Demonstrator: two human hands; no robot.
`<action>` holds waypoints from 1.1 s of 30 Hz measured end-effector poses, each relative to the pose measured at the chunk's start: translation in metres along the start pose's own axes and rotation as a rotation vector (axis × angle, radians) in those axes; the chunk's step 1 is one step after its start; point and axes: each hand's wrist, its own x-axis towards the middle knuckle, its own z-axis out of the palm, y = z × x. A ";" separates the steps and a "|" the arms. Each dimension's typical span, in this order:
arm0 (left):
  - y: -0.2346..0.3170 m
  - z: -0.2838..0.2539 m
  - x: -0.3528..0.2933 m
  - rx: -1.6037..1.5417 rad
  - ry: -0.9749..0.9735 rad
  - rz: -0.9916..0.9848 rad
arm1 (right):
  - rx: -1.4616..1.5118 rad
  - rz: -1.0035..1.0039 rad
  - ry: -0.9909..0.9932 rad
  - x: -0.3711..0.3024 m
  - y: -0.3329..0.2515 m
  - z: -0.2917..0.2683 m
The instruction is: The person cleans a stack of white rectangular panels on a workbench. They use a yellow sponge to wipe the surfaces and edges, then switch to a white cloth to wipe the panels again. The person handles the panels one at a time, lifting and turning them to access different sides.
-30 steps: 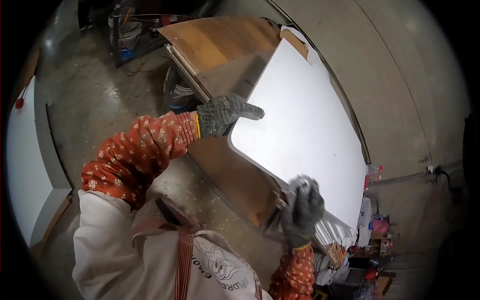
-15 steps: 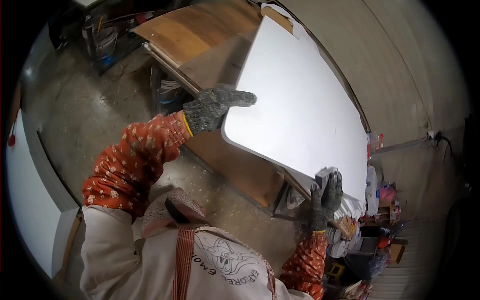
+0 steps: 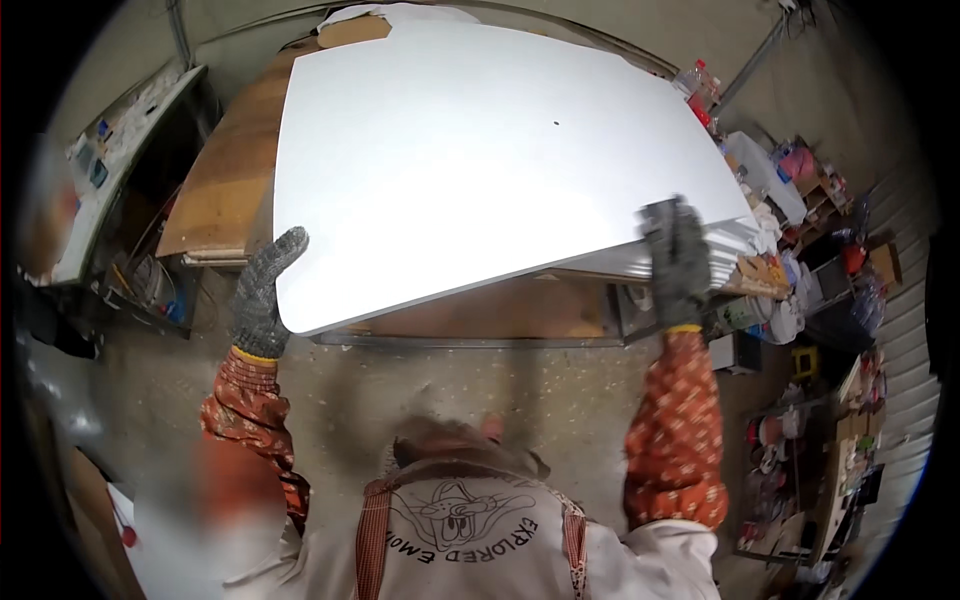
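A large white panel (image 3: 480,160) with rounded corners lies at a slant over the workbench, its near left corner sticking out past the bench. My left hand (image 3: 264,290), in a grey knit glove, grips the panel's left edge near that corner. The thumb rests on top and the other fingers are hidden beside or beneath the edge. At the panel's near right side is my gloved right hand (image 3: 682,265), smeared by motion. Under its fingers shows a small grey block (image 3: 657,212), at the panel's surface.
Brown wooden boards (image 3: 225,180) lie beneath and left of the panel. A lower brown shelf (image 3: 500,318) sits in the bench frame. Another worktable (image 3: 135,160) stands at the far left. Bottles, boxes and bags (image 3: 800,190) crowd the right side. A white panel (image 3: 160,545) leans at lower left.
My view has turned, so the panel now lies more squarely ahead. My left hand stays on the panel's left edge, nearer its corner. My right hand has moved farther over the panel with the block.
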 end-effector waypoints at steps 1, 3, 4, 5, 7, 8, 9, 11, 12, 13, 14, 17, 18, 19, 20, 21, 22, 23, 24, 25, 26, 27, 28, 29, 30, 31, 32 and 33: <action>0.000 0.000 -0.001 -0.068 0.005 -0.052 | -0.283 0.089 -0.079 0.009 0.008 0.000; -0.013 0.000 -0.007 -0.203 0.057 -0.146 | -0.225 -0.239 0.157 -0.002 -0.031 0.009; -0.016 -0.003 -0.012 -0.263 0.088 -0.207 | -0.185 -0.409 0.273 -0.009 -0.068 0.014; -0.003 0.000 -0.004 -0.734 0.157 -0.489 | -0.089 -0.457 0.218 -0.017 -0.110 0.012; 0.019 0.000 0.008 -0.921 0.076 -0.509 | 0.283 -0.499 0.117 -0.029 -0.199 0.002; 0.019 -0.005 0.009 -1.128 0.032 -0.548 | 0.443 -0.526 0.102 -0.035 -0.222 0.002; 0.019 -0.006 0.011 -1.338 -0.017 -0.599 | 0.581 -0.515 0.033 -0.037 -0.221 0.000; 0.003 -0.015 0.003 -0.690 -0.045 -0.422 | 0.375 -0.538 0.169 -0.031 -0.168 0.017; -0.003 -0.024 -0.004 -0.373 -0.060 -0.322 | 0.255 -0.514 0.231 -0.026 -0.127 0.030; -0.009 -0.026 -0.007 -0.073 -0.067 -0.204 | 0.132 -0.484 0.289 -0.022 -0.085 0.044; -0.013 -0.022 -0.008 0.209 -0.062 -0.080 | 0.015 -0.382 0.201 -0.019 -0.042 0.026; -0.002 -0.015 -0.002 0.374 -0.078 0.050 | -0.150 0.216 -0.058 -0.007 0.062 -0.001; -0.001 -0.015 0.002 0.446 -0.087 0.104 | -0.197 0.049 -0.068 -0.006 0.050 -0.011; -0.014 -0.016 -0.003 0.371 -0.022 0.121 | -0.227 -0.132 -0.072 0.000 0.023 -0.012; -0.011 -0.015 0.001 0.399 -0.026 0.165 | -0.524 -0.305 -0.157 -0.018 0.005 0.004; -0.011 -0.019 -0.004 0.402 -0.022 0.112 | -0.445 -0.404 0.017 0.003 -0.055 -0.006; -0.011 -0.020 -0.004 0.378 -0.021 0.079 | -0.022 -0.261 0.037 -0.008 -0.090 0.006; -0.010 -0.020 -0.005 0.348 -0.010 0.054 | 0.147 -0.232 0.051 -0.018 -0.116 -0.003; -0.011 -0.024 -0.008 0.327 -0.002 0.027 | 0.180 -0.242 0.091 -0.018 -0.112 -0.002; -0.020 -0.028 -0.005 0.281 0.039 0.018 | 0.213 -0.254 0.130 -0.017 -0.108 -0.003; -0.022 -0.036 -0.008 0.461 -0.008 0.165 | 0.104 -0.306 0.185 -0.006 -0.073 0.005; -0.021 -0.036 -0.011 0.244 0.032 -0.001 | -0.010 -0.311 0.129 0.008 -0.033 0.008; -0.021 -0.035 -0.015 0.020 0.083 -0.168 | -0.059 -0.164 -0.042 0.020 0.013 0.006; -0.022 -0.032 -0.017 -0.211 0.137 -0.323 | -0.056 0.062 -0.216 0.030 0.061 0.002; -0.022 -0.028 -0.010 -0.456 0.179 -0.459 | -0.082 0.255 -0.283 0.035 0.102 -0.004; -0.026 -0.017 0.003 -0.722 0.197 -0.586 | -0.158 0.283 -0.214 0.032 0.124 -0.010; -0.020 -0.014 0.015 -0.805 0.145 -0.634 | -0.211 0.301 -0.153 0.030 0.140 -0.012; -0.011 -0.019 0.020 -0.861 0.110 -0.700 | -0.237 0.304 -0.106 0.032 0.147 -0.001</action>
